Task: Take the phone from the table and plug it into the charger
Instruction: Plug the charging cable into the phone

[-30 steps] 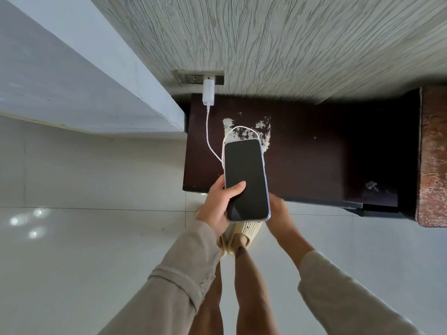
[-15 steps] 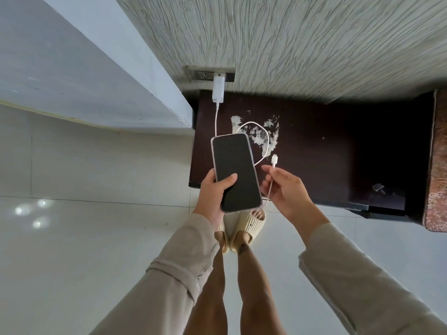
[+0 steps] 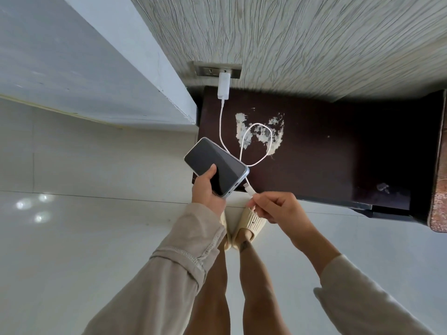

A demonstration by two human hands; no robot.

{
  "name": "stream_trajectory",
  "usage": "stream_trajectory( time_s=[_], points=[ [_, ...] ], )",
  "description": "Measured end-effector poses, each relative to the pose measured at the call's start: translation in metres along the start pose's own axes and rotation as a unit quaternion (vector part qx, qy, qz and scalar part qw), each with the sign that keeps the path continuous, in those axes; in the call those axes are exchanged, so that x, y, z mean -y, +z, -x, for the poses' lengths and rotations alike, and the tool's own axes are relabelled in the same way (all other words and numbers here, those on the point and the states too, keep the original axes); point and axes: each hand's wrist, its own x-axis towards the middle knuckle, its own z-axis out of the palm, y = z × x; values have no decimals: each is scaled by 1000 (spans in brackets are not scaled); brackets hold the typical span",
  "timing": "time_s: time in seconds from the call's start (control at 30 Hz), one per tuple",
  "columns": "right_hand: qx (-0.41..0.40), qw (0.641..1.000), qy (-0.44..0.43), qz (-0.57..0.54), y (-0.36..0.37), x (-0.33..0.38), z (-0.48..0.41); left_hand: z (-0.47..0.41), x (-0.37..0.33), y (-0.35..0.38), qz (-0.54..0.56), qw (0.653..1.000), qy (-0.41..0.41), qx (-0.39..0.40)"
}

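My left hand [image 3: 208, 189] grips a dark-screened phone [image 3: 215, 165], tilted so its bottom edge with the port faces right. My right hand [image 3: 278, 206] pinches the white connector [image 3: 249, 189] of the charger cable [image 3: 256, 143], its tip a short way from the phone's bottom edge and apart from it. The cable loops over the dark table [image 3: 326, 151] and runs up to the white charger block [image 3: 224, 86], which sits in a wall socket [image 3: 208, 70].
The table top has a patch of peeled white finish [image 3: 275, 139] and a small scuff [image 3: 383, 187] near its front right. A brown textured surface [image 3: 440, 177] borders the table on the right. My feet in cream slippers [image 3: 249, 223] stand on pale floor tiles.
My left hand has turned the phone from upright to slanted, port end towards the right. My right hand brought the cable connector down and left, close to the phone's bottom edge.
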Motion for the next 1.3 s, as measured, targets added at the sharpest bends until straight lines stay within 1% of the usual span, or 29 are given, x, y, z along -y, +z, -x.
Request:
stream_trajectory(
  time_s=[0.2,0.33,0.53,0.63,0.77,0.9,1.0,1.13,1.3],
  points=[
    [12,1000,21,6,5,4,-6,7,5,6,-10,1000,-11,18],
    [-2,999,36,-3,3,3,-6,8,4,6,2,999,-7,32],
    [9,998,55,13,0,11,-11,6,5,3,8,998,10,66],
    [17,998,55,18,0,12,-11,4,7,1,19,997,23,69],
    [20,998,52,41,0,12,-10,4,9,0,27,997,17,68],
    [37,995,56,71,-1,10,-10,8,12,-2,-11,997,20,69],
    [27,995,49,85,-1,6,-9,8,16,-4,-27,996,41,71],
    [-1,988,26,150,3,-2,-8,7,21,-7,-101,993,57,22],
    [5,982,1,188,2,-4,-9,8,22,-10,-85,993,68,33]
  ],
)
